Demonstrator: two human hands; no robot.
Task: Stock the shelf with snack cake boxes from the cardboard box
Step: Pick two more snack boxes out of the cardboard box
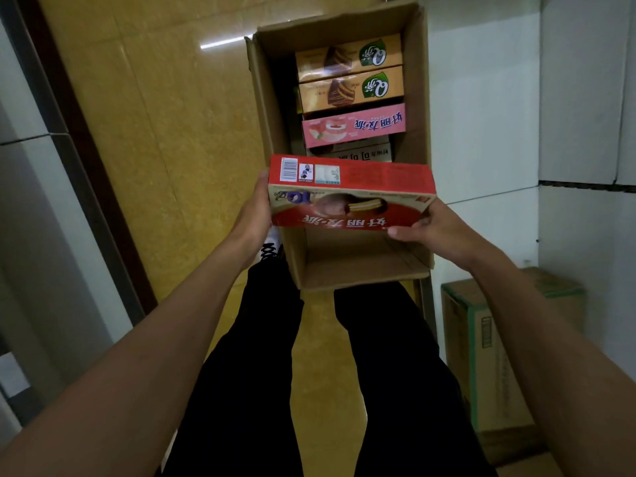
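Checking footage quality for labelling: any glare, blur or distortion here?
Head view: dim overall; a white light streak glares on the glossy yellow floor; wide-angle stretch enlarges the forearms; the red snack cake box and open brown cardboard box stay fairly sharp.

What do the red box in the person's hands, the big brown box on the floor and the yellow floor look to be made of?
The red snack cake box looks like thin printed paperboard with a slight sheen and crisp folded edges. The cardboard box looks like plain brown corrugated board: matte, with thick flaps. The floor seems to be polished tile or stone, since it mirrors a ceiling light and shows thin joint lines.
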